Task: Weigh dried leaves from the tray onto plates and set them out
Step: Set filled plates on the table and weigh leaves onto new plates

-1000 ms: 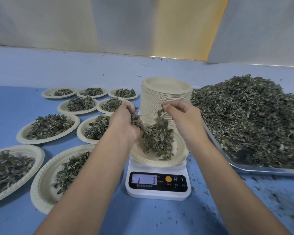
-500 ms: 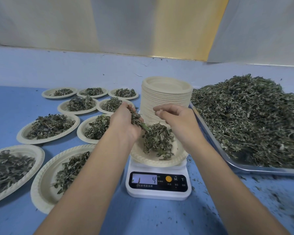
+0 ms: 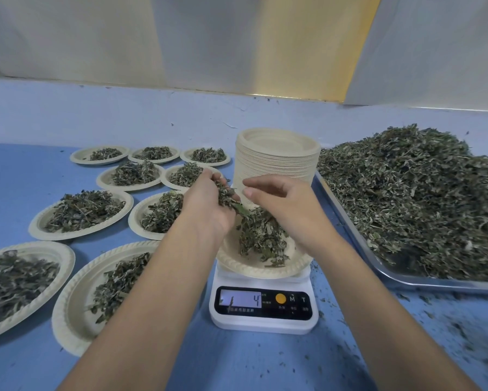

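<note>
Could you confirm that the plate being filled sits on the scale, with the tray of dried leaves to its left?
Not quite: the head view shows the tray to its right. The plate does sit on the scale.

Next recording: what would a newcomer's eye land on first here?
The big heap of dried leaves on the metal tray at right draws the eye first. In the middle, the left hand holds a clump of leaves over a part-filled plate on a white scale, with the right hand beside it. Filled plates spread out to the left, and a stack of empty plates stands behind the hands.
</note>
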Tool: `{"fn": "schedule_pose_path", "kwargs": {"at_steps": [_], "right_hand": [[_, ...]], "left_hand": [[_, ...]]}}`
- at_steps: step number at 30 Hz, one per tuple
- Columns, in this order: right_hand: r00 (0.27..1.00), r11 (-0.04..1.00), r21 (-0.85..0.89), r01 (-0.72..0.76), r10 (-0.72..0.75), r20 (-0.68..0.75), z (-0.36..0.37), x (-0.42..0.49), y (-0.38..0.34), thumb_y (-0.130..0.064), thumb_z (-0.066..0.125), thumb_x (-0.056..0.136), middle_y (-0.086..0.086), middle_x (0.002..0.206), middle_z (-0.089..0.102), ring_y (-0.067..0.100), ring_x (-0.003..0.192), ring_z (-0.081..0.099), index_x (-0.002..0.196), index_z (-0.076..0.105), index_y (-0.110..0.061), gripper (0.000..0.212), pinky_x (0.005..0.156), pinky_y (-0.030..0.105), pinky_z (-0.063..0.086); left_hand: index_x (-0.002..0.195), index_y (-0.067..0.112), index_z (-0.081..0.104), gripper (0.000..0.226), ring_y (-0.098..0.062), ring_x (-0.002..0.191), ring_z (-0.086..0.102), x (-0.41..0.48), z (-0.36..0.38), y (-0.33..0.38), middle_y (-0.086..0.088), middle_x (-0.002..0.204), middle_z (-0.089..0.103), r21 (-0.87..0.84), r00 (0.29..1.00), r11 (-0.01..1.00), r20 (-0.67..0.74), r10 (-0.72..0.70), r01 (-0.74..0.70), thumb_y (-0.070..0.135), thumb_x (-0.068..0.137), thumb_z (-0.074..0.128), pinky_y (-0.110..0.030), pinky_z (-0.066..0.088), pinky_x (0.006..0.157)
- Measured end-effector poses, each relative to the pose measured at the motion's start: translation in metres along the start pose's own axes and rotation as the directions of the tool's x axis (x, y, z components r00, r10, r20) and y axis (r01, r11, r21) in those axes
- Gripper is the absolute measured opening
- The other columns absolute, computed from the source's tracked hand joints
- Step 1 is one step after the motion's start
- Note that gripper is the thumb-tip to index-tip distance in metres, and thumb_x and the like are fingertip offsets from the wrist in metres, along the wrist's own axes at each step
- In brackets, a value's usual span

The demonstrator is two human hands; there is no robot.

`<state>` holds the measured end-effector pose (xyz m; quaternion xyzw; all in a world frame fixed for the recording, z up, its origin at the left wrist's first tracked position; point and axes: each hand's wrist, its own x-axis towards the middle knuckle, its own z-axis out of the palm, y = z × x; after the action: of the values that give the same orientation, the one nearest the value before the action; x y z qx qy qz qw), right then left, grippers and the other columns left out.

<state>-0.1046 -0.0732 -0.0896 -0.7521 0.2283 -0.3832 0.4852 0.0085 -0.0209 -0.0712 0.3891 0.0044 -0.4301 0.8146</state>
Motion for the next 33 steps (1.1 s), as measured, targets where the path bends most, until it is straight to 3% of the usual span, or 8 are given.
{"fn": "schedule_pose_path", "kwargs": {"at_steps": [4, 7, 13, 16, 20, 24, 30, 33], "right_hand": [[0.998, 0.985, -0.172, 0.011, 0.0, 0.063, 0.006, -0.003, -0.003, -0.027, 0.079, 0.076, -0.009, 0.096, 0.069, 0.006, 0.081, 0.066, 0.102, 0.07, -0.029, 0.028, 0.078, 0.019, 0.054], [0.999, 0.989, -0.144, 0.036, -0.03, 0.042, 0.007, -0.004, -0.005, -0.016, 0.078, 0.076, -0.007, 0.09, 0.069, 0.007, 0.074, 0.066, 0.1, 0.07, -0.026, 0.027, 0.079, 0.023, 0.055], [0.997, 0.987, -0.139, 0.075, -0.071, 0.028, 0.004, -0.005, -0.007, -0.001, 0.07, 0.078, -0.01, 0.072, 0.065, -0.002, 0.064, 0.057, 0.087, 0.071, -0.026, 0.027, 0.07, 0.019, 0.052], [0.996, 0.989, -0.128, 0.075, -0.08, -0.034, 0.003, -0.004, -0.007, 0.001, 0.064, 0.078, -0.014, 0.065, 0.06, -0.004, 0.055, 0.05, 0.079, 0.07, -0.031, 0.032, 0.056, 0.014, 0.045], [0.989, 0.996, -0.088, 0.021, -0.033, -0.142, 0.0, -0.001, -0.003, -0.003, 0.062, 0.078, -0.018, 0.056, 0.055, -0.002, 0.044, 0.046, 0.086, 0.072, -0.024, 0.024, 0.045, 0.008, 0.032], [0.981, 0.993, -0.115, -0.004, -0.018, -0.191, -0.004, 0.0, 0.0, -0.008, 0.065, 0.079, -0.011, 0.071, 0.066, 0.002, 0.065, 0.06, 0.081, 0.07, -0.028, 0.021, 0.066, 0.024, 0.051], [0.979, 0.991, -0.137, 0.004, -0.031, -0.2, -0.007, 0.003, 0.004, -0.011, 0.065, 0.084, -0.013, 0.079, 0.068, -0.002, 0.076, 0.062, 0.082, 0.071, -0.03, 0.02, 0.067, 0.016, 0.048], [0.983, 0.993, -0.118, 0.012, -0.033, -0.179, -0.007, 0.003, 0.004, -0.005, 0.065, 0.083, -0.008, 0.084, 0.07, 0.005, 0.083, 0.065, 0.082, 0.069, -0.03, 0.025, 0.078, 0.021, 0.053]], "left_hand": [[0.068, 0.014, 0.043, 0.037, -0.01, 0.031, 0.039, 0.001, 0.001, 0.0, 0.002, 0.058, 0.041, -0.078, 1.0, 0.997, 0.017, 0.02, -0.019, 0.025, 0.102, 0.036, -0.011, 0.034, 0.037], [0.069, 0.013, 0.045, 0.036, -0.01, 0.023, 0.038, 0.001, 0.001, -0.002, 0.0, 0.057, 0.042, -0.113, 0.999, 0.993, 0.017, 0.033, -0.031, 0.024, 0.102, 0.036, -0.011, 0.037, 0.037], [0.072, 0.012, 0.047, 0.034, -0.009, 0.037, 0.043, 0.003, 0.0, -0.004, 0.001, 0.056, 0.045, -0.112, 0.999, 0.993, 0.014, 0.041, -0.04, 0.02, 0.102, 0.035, -0.012, 0.037, 0.038], [0.071, 0.013, 0.046, 0.034, -0.01, 0.051, 0.041, 0.006, -0.003, -0.002, 0.001, 0.061, 0.045, -0.072, 0.999, 0.996, 0.005, 0.052, -0.051, 0.015, 0.102, 0.032, -0.021, 0.04, 0.049], [0.066, 0.015, 0.043, 0.04, -0.01, 0.052, 0.038, 0.006, -0.004, 0.001, 0.002, 0.059, 0.044, -0.085, 0.999, 0.995, 0.022, 0.049, -0.047, 0.017, 0.104, 0.028, -0.022, 0.036, 0.057], [0.069, 0.014, 0.045, 0.037, -0.011, 0.051, 0.039, 0.004, -0.004, 0.0, 0.001, 0.06, 0.045, -0.089, 0.999, 0.995, 0.02, 0.033, -0.031, 0.016, 0.103, 0.029, -0.022, 0.037, 0.054], [0.071, 0.013, 0.045, 0.035, -0.011, 0.051, 0.04, 0.004, -0.003, 0.0, 0.001, 0.061, 0.045, -0.101, 1.0, 0.995, 0.019, 0.01, -0.008, 0.015, 0.102, 0.03, -0.022, 0.037, 0.053], [0.072, 0.012, 0.046, 0.035, -0.011, 0.051, 0.04, 0.005, -0.003, 0.0, 0.0, 0.061, 0.045, -0.084, 1.0, 0.996, 0.018, 0.008, -0.006, 0.016, 0.103, 0.031, -0.023, 0.037, 0.053]]}}
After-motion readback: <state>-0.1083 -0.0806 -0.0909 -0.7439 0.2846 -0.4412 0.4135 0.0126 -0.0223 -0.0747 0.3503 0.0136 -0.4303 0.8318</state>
